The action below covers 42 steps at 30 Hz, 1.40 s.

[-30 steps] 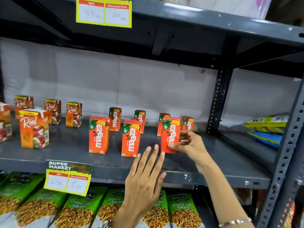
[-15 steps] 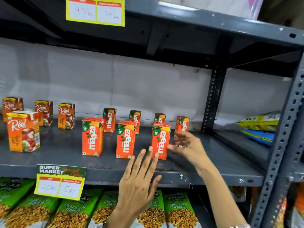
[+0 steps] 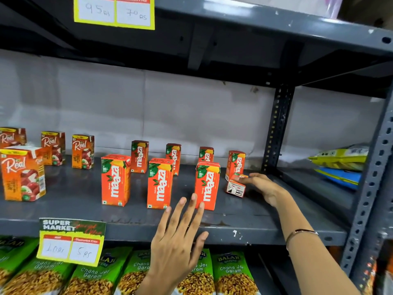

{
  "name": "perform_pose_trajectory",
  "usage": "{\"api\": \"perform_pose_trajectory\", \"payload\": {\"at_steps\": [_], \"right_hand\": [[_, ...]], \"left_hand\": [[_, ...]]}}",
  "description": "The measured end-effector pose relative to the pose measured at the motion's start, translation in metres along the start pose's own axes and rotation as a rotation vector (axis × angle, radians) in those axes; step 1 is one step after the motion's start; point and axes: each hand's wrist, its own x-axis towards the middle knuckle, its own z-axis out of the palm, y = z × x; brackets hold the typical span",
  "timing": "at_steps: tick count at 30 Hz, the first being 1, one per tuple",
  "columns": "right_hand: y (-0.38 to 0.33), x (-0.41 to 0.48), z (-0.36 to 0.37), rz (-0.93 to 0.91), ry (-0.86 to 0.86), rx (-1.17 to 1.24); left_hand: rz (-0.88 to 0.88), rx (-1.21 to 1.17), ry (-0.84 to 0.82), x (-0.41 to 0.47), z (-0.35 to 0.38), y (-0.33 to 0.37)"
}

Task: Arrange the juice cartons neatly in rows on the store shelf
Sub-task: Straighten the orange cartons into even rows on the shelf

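Three orange Maaza cartons stand in a front row on the grey shelf [image 3: 85, 209]: left [image 3: 116, 179], middle [image 3: 160, 184], right [image 3: 207, 185]. Behind them stands a back row of several Maaza cartons [image 3: 139, 156]; the rightmost [image 3: 236, 162] is near the upright. One small carton [image 3: 235, 188] lies on its side right of the front row. My right hand [image 3: 263, 187] reaches in with straight fingers, their tips resting on that lying carton. My left hand [image 3: 178, 237] hovers open at the shelf's front edge, its fingertips just before the right front carton.
Several Real cartons stand at the left, one large in front [image 3: 22, 173] and smaller ones behind [image 3: 83, 151]. A price tag [image 3: 71, 241] hangs on the shelf edge. Green snack bags [image 3: 232, 273] fill the shelf below. Yellow and blue packs [image 3: 340, 160] lie beyond the perforated upright [image 3: 278, 128].
My right hand set the carton it held upright as the third in the front row, let go, and moved right onto the lying carton. My left hand stayed open.
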Motion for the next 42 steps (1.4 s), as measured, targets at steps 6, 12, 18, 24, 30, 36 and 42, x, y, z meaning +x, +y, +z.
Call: {"api": "perform_pose_trajectory", "payload": {"at_steps": [6,12,18,24,30,36,42], "right_hand": [[-0.001,0.003,0.001,-0.097,0.001,0.107],[-0.006,-0.022,0.011,-0.364,0.074,0.137],[0.010,-0.057,0.011,-0.693,0.221,0.101],[0.020,-0.078,0.011,-0.755,0.000,0.028],[0.025,-0.084,0.007,-0.656,-0.076,-0.020],[0.025,-0.082,0.007,-0.460,-0.103,-0.087],[0.025,-0.077,0.005,-0.392,-0.112,-0.153]], "left_hand": [[0.001,0.013,-0.011,-0.001,0.000,0.000],[-0.005,0.013,-0.013,-0.001,-0.001,-0.001],[-0.006,-0.016,-0.019,-0.002,0.000,-0.001],[-0.033,-0.080,-0.089,0.000,-0.005,-0.001],[-0.146,-0.281,-0.103,0.005,-0.023,0.009],[-0.441,-0.505,-0.373,0.049,-0.028,0.015],[-0.526,-0.695,-0.692,0.090,-0.010,-0.007]]}}
